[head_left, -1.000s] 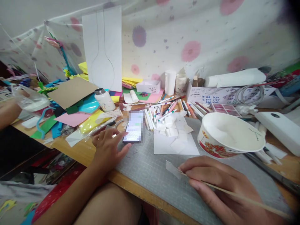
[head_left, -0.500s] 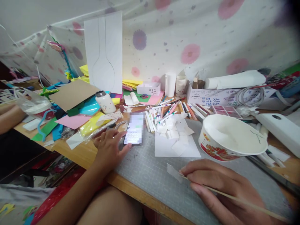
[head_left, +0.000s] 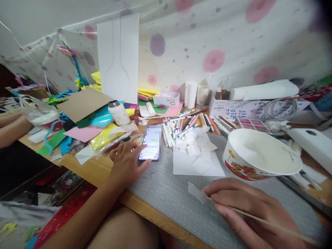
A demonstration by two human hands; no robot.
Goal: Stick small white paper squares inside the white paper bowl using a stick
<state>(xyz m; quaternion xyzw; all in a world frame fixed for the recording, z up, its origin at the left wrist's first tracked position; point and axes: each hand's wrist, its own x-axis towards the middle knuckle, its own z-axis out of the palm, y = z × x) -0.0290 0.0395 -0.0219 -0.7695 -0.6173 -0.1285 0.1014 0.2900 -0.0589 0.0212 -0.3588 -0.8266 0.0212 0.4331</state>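
My left hand [head_left: 128,160] has its fingers spread, with the fingertips and thumb on the lit screen of a phone [head_left: 150,147] that lies on the grey cutting mat [head_left: 158,193]. The screen shows a chat with a keyboard. In my right hand [head_left: 249,207] a thin wooden stick [head_left: 269,221] is pinched between thumb and fingers, with a small piece of white paper [head_left: 195,193] at its tip. Cut paper pieces [head_left: 198,147] lie heaped on a white sheet [head_left: 181,166] between the hands. A large paper bowl [head_left: 228,155] stands beyond my right hand.
Several markers [head_left: 192,124] lie scattered behind the paper. A white bottle [head_left: 118,113], coloured sheets [head_left: 83,133] and a brown board [head_left: 83,102] crowd the left. Along the back stand paper cups [head_left: 202,96] and a long white box [head_left: 233,108]. Another person's arm [head_left: 15,124] rests at far left.
The whole view has shifted slightly, so things appear a little further right and lower. Both hands keep nearly the same pose, the left on the phone and the right around the stick.
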